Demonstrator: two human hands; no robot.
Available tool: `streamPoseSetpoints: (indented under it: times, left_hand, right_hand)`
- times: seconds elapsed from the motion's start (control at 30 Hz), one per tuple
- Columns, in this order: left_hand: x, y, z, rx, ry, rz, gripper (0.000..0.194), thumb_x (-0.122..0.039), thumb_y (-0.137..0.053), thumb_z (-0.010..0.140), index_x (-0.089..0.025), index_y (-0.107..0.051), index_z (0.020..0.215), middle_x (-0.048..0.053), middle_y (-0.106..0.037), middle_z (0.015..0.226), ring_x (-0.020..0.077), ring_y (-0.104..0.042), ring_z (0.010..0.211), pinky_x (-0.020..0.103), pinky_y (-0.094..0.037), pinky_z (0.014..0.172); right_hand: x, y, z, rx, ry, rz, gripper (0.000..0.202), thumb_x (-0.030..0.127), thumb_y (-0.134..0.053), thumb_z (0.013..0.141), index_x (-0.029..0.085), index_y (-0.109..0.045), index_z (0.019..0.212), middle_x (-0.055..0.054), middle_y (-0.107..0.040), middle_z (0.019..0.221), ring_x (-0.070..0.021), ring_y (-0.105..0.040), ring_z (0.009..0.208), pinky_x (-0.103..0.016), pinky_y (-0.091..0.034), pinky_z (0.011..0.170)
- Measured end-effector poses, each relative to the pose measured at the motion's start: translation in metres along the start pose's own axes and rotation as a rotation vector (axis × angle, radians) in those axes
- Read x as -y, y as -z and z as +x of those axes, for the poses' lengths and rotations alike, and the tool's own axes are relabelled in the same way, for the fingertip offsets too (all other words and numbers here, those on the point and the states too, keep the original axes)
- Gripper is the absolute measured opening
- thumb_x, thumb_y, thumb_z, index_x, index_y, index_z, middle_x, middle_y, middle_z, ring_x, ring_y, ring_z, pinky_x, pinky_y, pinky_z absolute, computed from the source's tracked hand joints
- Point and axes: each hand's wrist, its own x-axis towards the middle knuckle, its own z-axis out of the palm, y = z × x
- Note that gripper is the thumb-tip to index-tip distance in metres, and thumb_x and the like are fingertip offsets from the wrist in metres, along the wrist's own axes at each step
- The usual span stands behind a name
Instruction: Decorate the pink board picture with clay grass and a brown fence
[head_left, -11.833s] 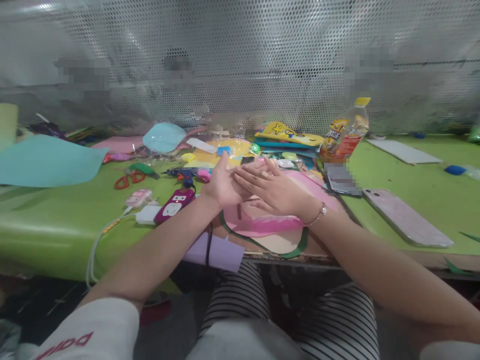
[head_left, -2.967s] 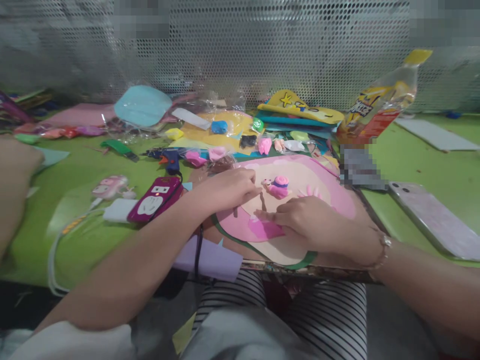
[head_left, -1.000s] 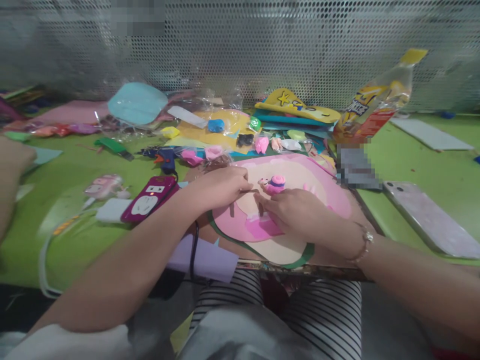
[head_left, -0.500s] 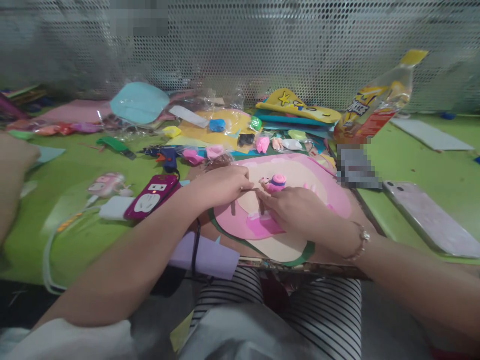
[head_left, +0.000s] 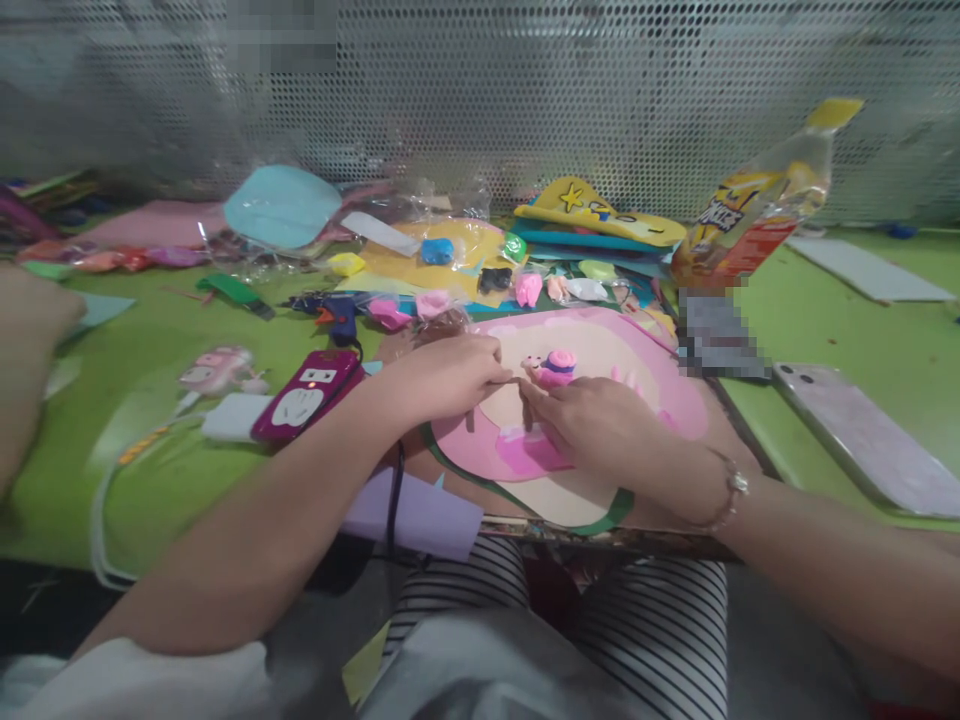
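My left hand (head_left: pixel 463 372) rests over the left part of a layered pink and cream paper cutout (head_left: pixel 592 495) with green edging. Its fingers are bent and drawn together, with the tips pointing right. From the other side my right hand (head_left: pixel 596 420) lies low over the cutout, fingers curled, its index fingertip very close to the left fingertips. Whatever is between the fingertips is too small to make out. Just beyond the right hand sits a pink clay snail (head_left: pixel 559 366) with a blue band. A bright pink patch (head_left: pixel 525 455) shows on the cutout below the fingertips.
Bagged clay lumps (head_left: pixel 437 250) and a hot glue gun (head_left: pixel 341 315) lie behind. A purple power socket (head_left: pixel 304 395) with a white charger (head_left: pixel 234 416) stands left. Rightward are a drink bottle (head_left: pixel 757 210) and a phone (head_left: pixel 866 440). Another person's hand (head_left: pixel 34 330) shows far left.
The view has shifted very slightly, moving everything a little to the right. Both hands keep nearly the same pose, fingertips close together over the cutout.
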Motion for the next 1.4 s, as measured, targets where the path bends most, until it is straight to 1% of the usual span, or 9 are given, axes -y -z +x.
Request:
streamPoseSetpoints:
  times: [0.07, 0.23, 0.4, 0.7, 0.83, 0.97, 1.2, 1.27, 1.4]
  left_hand:
    - [0.0002, 0.0001, 0.0001, -0.005, -0.001, 0.014, 0.033, -0.022, -0.037, 0.091, -0.021, -0.069, 0.095, 0.004, -0.058, 0.092, 0.0116, -0.052, 0.069, 0.025, -0.034, 0.059]
    - [-0.0013, 0.0019, -0.0004, -0.001, -0.001, 0.013, 0.034, -0.021, -0.036, 0.09, -0.018, -0.07, 0.087, 0.005, -0.059, 0.09, 0.0136, -0.054, 0.074, 0.025, -0.034, 0.059]
    - [-0.0007, 0.0012, -0.0009, 0.002, 0.011, 0.005, 0.034, -0.02, -0.037, 0.089, -0.018, -0.07, 0.082, 0.005, -0.06, 0.09, 0.0126, -0.054, 0.071, 0.026, -0.032, 0.056]
    - [0.0001, 0.0004, -0.0002, 0.005, 0.003, -0.004, 0.035, -0.022, -0.035, 0.091, -0.024, -0.066, 0.108, 0.005, -0.058, 0.093, 0.0146, -0.055, 0.079, 0.025, -0.032, 0.059]
    - [-0.0027, -0.0009, 0.0003, -0.012, -0.005, 0.02, 0.033, -0.025, -0.034, 0.093, -0.02, -0.067, 0.091, 0.004, -0.056, 0.089, 0.0124, -0.051, 0.07, 0.025, -0.03, 0.056]
    - [-0.0043, -0.0012, 0.0005, -0.004, 0.029, 0.026, 0.035, -0.026, -0.032, 0.094, -0.018, -0.065, 0.083, 0.004, -0.054, 0.086, 0.0109, -0.048, 0.064, 0.026, -0.028, 0.055]
    - [-0.0006, -0.0009, -0.0008, -0.018, 0.027, 0.009, 0.031, -0.027, -0.037, 0.093, -0.028, -0.066, 0.102, 0.002, -0.057, 0.092, 0.0138, -0.052, 0.074, 0.025, -0.027, 0.055]
    - [0.0001, -0.0012, -0.0006, -0.016, 0.01, 0.004, 0.032, -0.025, -0.037, 0.092, -0.027, -0.066, 0.102, 0.002, -0.058, 0.093, 0.0138, -0.052, 0.075, 0.025, -0.028, 0.056]
    - [-0.0019, 0.0007, -0.0014, 0.017, 0.033, 0.002, 0.033, -0.024, -0.037, 0.091, -0.021, -0.067, 0.08, 0.003, -0.059, 0.097, 0.0125, -0.053, 0.072, 0.027, -0.027, 0.054]
  right_hand:
    - [-0.0005, -0.0002, -0.0007, -0.014, -0.001, 0.003, 0.045, 0.014, -0.037, 0.09, 0.005, -0.042, 0.133, -0.013, -0.069, 0.088, -0.0217, -0.063, 0.07, -0.031, -0.037, 0.056]
    - [0.0005, 0.0002, -0.0013, -0.012, 0.008, 0.005, 0.044, 0.015, -0.039, 0.088, 0.005, -0.045, 0.131, -0.008, -0.067, 0.074, -0.0226, -0.061, 0.063, -0.032, -0.033, 0.052]
    - [0.0008, 0.0, -0.0023, -0.021, 0.011, -0.014, 0.041, 0.014, -0.037, 0.089, 0.005, -0.047, 0.128, -0.011, -0.068, 0.082, -0.023, -0.062, 0.067, -0.033, -0.033, 0.054]
    - [0.0012, 0.0007, -0.0018, 0.007, -0.003, 0.018, 0.043, 0.014, -0.037, 0.089, 0.003, -0.044, 0.13, -0.012, -0.068, 0.088, -0.0232, -0.062, 0.07, -0.033, -0.036, 0.057]
    - [0.0012, -0.0032, -0.0005, -0.003, -0.003, 0.03, 0.05, 0.014, -0.038, 0.087, 0.001, -0.037, 0.136, -0.01, -0.067, 0.08, -0.0231, -0.062, 0.067, -0.033, -0.037, 0.055]
    - [0.0007, -0.0059, 0.0009, -0.011, 0.007, 0.048, 0.052, 0.016, -0.042, 0.085, 0.002, -0.038, 0.134, -0.008, -0.067, 0.077, -0.0227, -0.062, 0.067, -0.033, -0.037, 0.055]
    - [0.0043, -0.0016, -0.0004, -0.011, -0.013, 0.013, 0.048, 0.014, -0.039, 0.087, 0.002, -0.04, 0.133, -0.009, -0.067, 0.076, -0.0232, -0.061, 0.064, -0.033, -0.035, 0.052]
    - [0.0036, 0.0001, -0.0013, 0.0, -0.008, 0.013, 0.047, 0.014, -0.039, 0.087, 0.002, -0.04, 0.133, -0.01, -0.067, 0.077, -0.0225, -0.061, 0.065, -0.032, -0.034, 0.053]
    - [-0.001, 0.0035, -0.0037, -0.019, -0.034, 0.021, 0.042, 0.017, -0.036, 0.091, 0.007, -0.044, 0.131, -0.009, -0.069, 0.081, -0.0209, -0.062, 0.066, -0.031, -0.032, 0.053]
